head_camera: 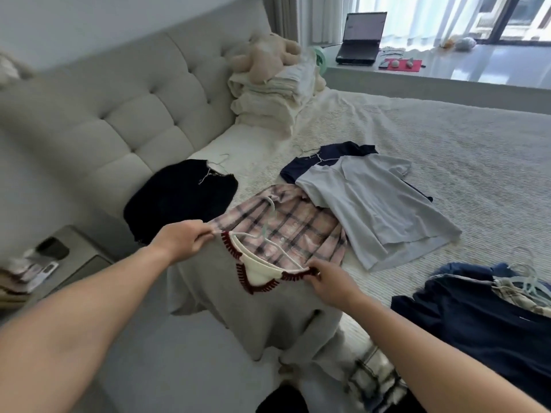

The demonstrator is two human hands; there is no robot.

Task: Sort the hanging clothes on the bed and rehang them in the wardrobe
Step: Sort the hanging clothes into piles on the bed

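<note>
Grey sweater [253, 311], on hanger: shoulders pinched by left hand [182, 239] at 10 o'clock, right hand [329, 281] at 4 o'clock, spread flat for sorting.

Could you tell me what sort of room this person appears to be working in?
Most likely a home bedroom. A bed with a tufted headboard fills the view, folded bedding topped by a plush toy sits at its head, and a laptop rests on the window ledge.

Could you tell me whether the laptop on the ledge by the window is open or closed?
Open. The laptop has its lid raised, and the lit screen faces the bed.
</note>
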